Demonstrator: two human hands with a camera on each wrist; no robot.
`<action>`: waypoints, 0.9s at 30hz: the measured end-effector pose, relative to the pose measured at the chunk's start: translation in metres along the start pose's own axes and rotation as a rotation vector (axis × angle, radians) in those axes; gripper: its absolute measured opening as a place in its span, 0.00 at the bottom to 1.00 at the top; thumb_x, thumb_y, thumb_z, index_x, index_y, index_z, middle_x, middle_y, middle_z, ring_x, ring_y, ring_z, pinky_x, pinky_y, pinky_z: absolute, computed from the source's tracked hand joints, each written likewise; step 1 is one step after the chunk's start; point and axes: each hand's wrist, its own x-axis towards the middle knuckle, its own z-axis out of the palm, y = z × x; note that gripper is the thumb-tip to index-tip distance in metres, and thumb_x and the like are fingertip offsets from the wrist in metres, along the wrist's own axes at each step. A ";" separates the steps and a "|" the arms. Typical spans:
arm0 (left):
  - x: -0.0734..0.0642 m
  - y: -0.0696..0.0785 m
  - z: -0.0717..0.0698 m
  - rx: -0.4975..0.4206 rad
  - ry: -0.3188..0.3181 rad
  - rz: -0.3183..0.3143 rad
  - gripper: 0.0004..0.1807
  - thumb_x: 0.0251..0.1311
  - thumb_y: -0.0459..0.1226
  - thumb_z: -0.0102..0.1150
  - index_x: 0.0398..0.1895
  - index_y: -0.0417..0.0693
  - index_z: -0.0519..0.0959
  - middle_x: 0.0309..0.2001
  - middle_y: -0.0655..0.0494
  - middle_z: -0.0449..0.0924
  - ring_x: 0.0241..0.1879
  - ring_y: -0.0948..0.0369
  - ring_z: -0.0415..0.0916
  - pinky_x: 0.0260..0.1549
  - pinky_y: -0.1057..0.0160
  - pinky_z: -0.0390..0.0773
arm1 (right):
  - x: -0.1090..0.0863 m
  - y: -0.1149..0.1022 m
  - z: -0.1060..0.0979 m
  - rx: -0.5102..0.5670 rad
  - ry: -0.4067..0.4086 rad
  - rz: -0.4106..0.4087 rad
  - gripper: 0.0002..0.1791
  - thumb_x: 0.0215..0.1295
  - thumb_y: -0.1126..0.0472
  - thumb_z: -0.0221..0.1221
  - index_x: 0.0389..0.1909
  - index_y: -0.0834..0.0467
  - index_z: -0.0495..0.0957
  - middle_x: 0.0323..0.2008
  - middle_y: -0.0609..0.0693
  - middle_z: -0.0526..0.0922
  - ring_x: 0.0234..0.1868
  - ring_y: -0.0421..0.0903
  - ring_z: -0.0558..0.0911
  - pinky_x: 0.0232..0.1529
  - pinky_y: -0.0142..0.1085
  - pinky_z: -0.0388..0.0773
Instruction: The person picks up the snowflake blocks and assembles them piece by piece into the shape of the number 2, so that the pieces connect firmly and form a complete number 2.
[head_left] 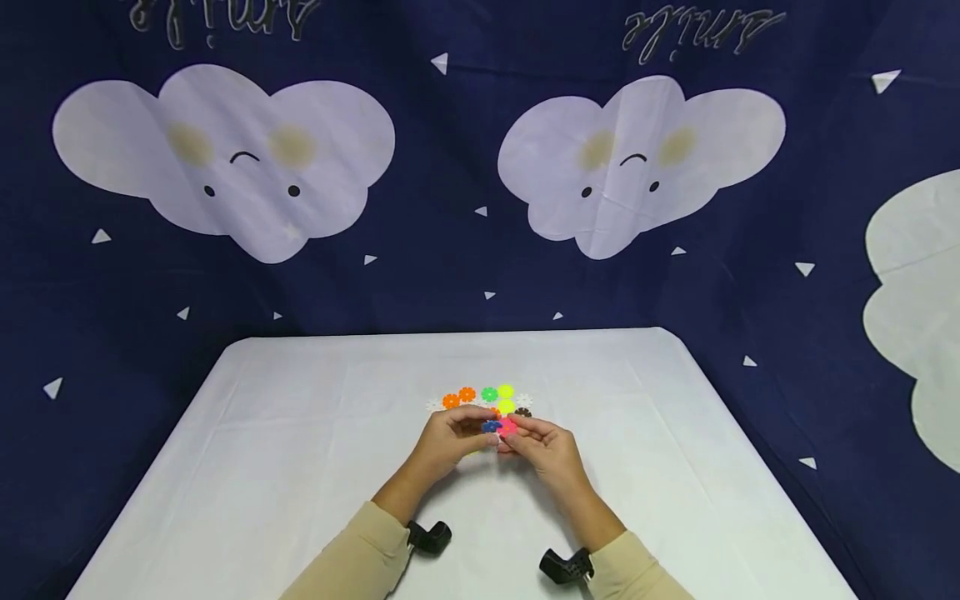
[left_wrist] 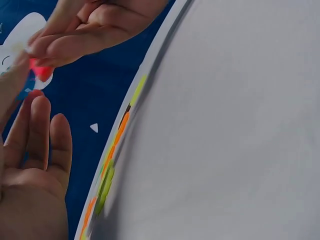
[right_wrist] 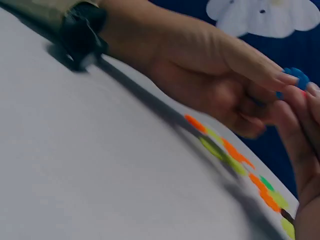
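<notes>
Both hands were at work above the white table (head_left: pixel 300 475)! The left hand (head_left: pixel 448 439) pinched a blue flower-shaped piece (head_left: pixel 491 427) between thumb and finger; the right hand (head_left: pixel 550 454) pinched a pink flower-shaped piece (head_left: pixel 507 427). There they were, side by side in the head view, though whether they were locked together I couldn't tell. Just beyond lay the loose pieces: orange pieces (head_left: pixel 451 401), a green piece (head_left: pixel 490 394), yellow pieces (head_left: pixel 506 391) and a dark brown piece (head_left: pixel 523 412). And up top, on the navy backdrop (head_left: pixel 442 158), came the lettering: "smile" (head_left: pixel 705 32), upside down, printed twice, the left one cut by the frame, above upside-down cloud faces (head_left: pixel 645 125).
</notes>
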 end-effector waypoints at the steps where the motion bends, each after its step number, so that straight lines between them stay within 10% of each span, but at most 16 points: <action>1: 0.000 -0.001 0.001 -0.031 0.001 0.000 0.19 0.60 0.24 0.74 0.56 0.32 0.84 0.54 0.40 0.85 0.49 0.53 0.84 0.48 0.61 0.86 | 0.000 0.001 0.003 0.011 0.014 -0.011 0.20 0.70 0.78 0.63 0.60 0.80 0.76 0.39 0.64 0.88 0.34 0.50 0.90 0.42 0.45 0.89; 14: 0.004 -0.011 0.010 -0.422 0.140 -0.007 0.11 0.67 0.20 0.63 0.49 0.30 0.86 0.53 0.35 0.85 0.54 0.50 0.83 0.57 0.55 0.82 | -0.003 0.002 0.030 0.032 0.108 -0.033 0.18 0.77 0.69 0.61 0.62 0.75 0.78 0.42 0.66 0.88 0.31 0.46 0.88 0.35 0.40 0.89; 22: 0.007 -0.008 0.005 -0.584 0.218 -0.074 0.15 0.74 0.22 0.57 0.60 0.22 0.75 0.57 0.33 0.81 0.54 0.45 0.84 0.59 0.48 0.80 | 0.016 -0.001 -0.023 -0.758 0.257 -0.182 0.12 0.65 0.68 0.73 0.48 0.66 0.88 0.42 0.56 0.89 0.39 0.52 0.86 0.40 0.40 0.86; 27: 0.007 -0.008 0.003 -0.609 0.220 -0.086 0.18 0.76 0.23 0.55 0.64 0.20 0.71 0.60 0.29 0.78 0.54 0.49 0.85 0.60 0.47 0.79 | 0.023 0.003 -0.040 -1.016 0.140 -0.172 0.17 0.58 0.65 0.77 0.48 0.64 0.88 0.45 0.56 0.88 0.47 0.56 0.84 0.50 0.51 0.83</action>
